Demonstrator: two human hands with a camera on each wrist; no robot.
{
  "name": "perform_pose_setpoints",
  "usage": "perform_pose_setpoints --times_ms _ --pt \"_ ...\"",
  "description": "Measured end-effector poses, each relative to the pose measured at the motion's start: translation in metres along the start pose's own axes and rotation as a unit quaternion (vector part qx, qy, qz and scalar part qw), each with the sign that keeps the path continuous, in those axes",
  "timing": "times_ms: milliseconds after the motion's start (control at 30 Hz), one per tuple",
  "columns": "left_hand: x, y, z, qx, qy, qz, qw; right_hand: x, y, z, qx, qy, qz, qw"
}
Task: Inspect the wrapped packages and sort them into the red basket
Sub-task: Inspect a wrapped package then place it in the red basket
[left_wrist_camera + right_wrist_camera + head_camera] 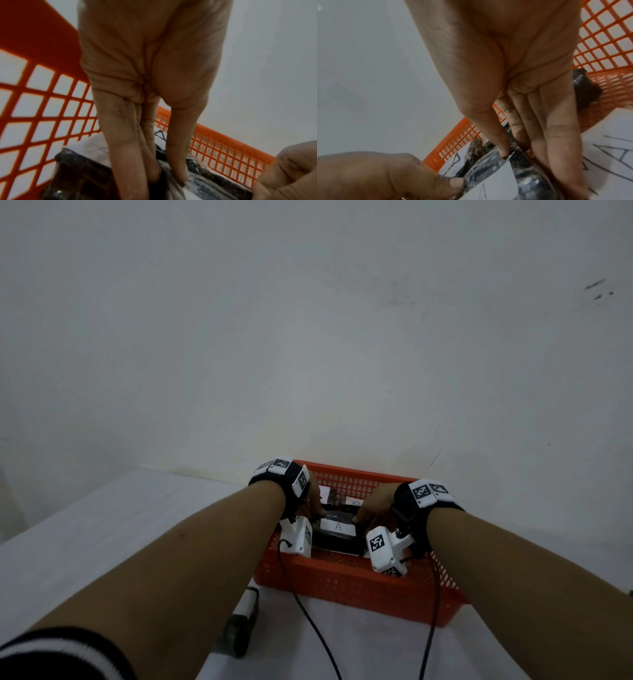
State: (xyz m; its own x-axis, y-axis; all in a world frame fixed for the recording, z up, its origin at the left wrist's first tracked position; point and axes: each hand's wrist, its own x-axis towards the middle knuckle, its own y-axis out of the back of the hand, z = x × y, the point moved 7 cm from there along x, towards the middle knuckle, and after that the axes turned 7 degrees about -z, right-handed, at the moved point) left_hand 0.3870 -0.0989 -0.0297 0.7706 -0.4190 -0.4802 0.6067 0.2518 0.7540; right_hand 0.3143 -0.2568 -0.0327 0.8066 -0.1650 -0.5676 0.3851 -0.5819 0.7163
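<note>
The red basket stands on the white table against the wall. Inside it lies a dark, plastic-wrapped package with a white label marked "A". My left hand holds its left far end, thumb and fingers pinching the wrap. My right hand pinches the right far end between thumb and fingers. Both hands reach down inside the basket's mesh walls. More labelled packages lie under and behind this one.
Another wrapped package with a white label lies on the table, left of the basket's near corner. Two black cables trail from the wrist cameras over the basket's front wall. The white wall rises just behind the basket.
</note>
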Motion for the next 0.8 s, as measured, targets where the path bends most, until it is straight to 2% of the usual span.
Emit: perform_pose_setpoints --times_ms 167,333,433,500,600,800 --pt "0.009 0.0 -0.002 0.087 0.038 -0.012 0.995 0.003 0.001 0.002 0.019 0.011 0.017 1.0" --pt "0.016 0.001 -0.002 0.21 0.05 0.029 0.976 0.0 -0.001 0.003 0.042 0.022 0.013 0.999" --pt "0.018 0.005 -0.002 0.255 0.046 0.033 0.965 -0.005 0.005 0.002 0.026 0.018 0.029 0.999" --pt "0.006 0.008 0.002 0.227 0.033 0.027 0.973 -0.008 0.012 0.001 0.02 0.014 0.043 0.999" --pt "-0.01 0.018 0.007 0.065 0.031 0.02 0.997 -0.017 0.03 -0.005 0.013 0.04 0.093 0.995" --pt "-0.034 0.06 0.033 -0.052 -0.034 0.125 0.99 -0.06 0.061 -0.033 -0.025 0.13 0.169 0.977"
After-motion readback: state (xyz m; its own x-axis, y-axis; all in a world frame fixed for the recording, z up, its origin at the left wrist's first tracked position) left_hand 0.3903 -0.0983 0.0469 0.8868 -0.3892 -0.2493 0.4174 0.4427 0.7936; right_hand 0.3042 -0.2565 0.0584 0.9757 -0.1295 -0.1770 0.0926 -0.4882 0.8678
